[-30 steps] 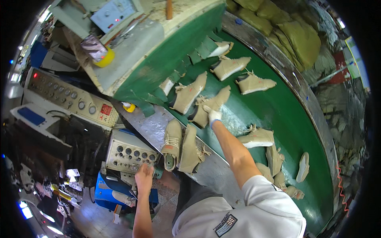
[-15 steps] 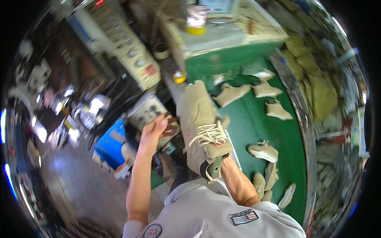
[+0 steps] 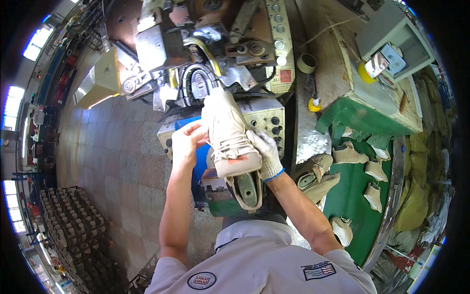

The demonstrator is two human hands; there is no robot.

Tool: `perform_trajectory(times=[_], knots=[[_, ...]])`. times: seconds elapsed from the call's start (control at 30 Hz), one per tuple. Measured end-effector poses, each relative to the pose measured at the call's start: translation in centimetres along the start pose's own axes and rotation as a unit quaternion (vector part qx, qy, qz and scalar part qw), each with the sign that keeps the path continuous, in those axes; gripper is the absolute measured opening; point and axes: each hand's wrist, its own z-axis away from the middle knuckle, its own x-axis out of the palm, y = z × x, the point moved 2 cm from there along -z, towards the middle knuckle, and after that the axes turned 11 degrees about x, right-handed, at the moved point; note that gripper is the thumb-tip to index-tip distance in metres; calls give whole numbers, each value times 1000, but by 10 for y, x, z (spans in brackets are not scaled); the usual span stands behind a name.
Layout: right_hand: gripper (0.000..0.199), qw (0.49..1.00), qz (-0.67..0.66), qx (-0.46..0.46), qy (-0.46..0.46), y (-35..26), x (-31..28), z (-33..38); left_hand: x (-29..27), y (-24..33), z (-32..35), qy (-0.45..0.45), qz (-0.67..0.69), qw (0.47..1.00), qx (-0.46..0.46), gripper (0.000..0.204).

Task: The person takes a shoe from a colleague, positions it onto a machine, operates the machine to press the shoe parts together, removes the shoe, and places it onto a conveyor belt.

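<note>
I hold a beige laced shoe upper (image 3: 226,132) mounted on a green last (image 3: 248,187), its toe pointing up toward the metal jaws of a shoe-making machine (image 3: 196,78). My bare left hand (image 3: 187,139) grips the shoe's left side. On the right side is my right hand (image 3: 266,153), in a white work glove with a blue cuff. The toe sits just below the curved metal clamp of the machine.
A green conveyor table (image 3: 357,196) on the right carries several more beige shoe uppers (image 3: 348,154). A control box with knobs (image 3: 267,117) sits behind the shoe. A tape roll (image 3: 307,62) lies on the bench. Racks of lasts (image 3: 73,230) stand at lower left on the tiled floor.
I have turned from the green table to the machine. Both hands have carried the shoe up toward the machine's jaws; a second ago my right hand was reaching among shoes on the table.
</note>
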Motion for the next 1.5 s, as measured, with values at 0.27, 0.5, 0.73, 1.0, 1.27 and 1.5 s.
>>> perform_trajectory(times=[0.27,0.5,0.73,1.0,1.27,1.5], knots=[[52,999,-18,-32,15,-2,52,-78,-37,4,-55,97,124,984,80,46],[40,993,-108,-32,32,27,66,-118,-38,-39,-49,66,32,996,57,36],[32,994,-85,-43,57,37,59,-127,-23,-53,-42,-21,191,981,-14,36],[31,994,-67,-29,80,38,58,-130,-25,-69,-46,-3,134,990,45,32],[31,994,-57,-24,85,40,57,-131,-32,-82,-45,39,101,992,66,39],[39,951,189,-189,154,48,-39,-44,-97,-190,54,46,-320,945,-49,62]])
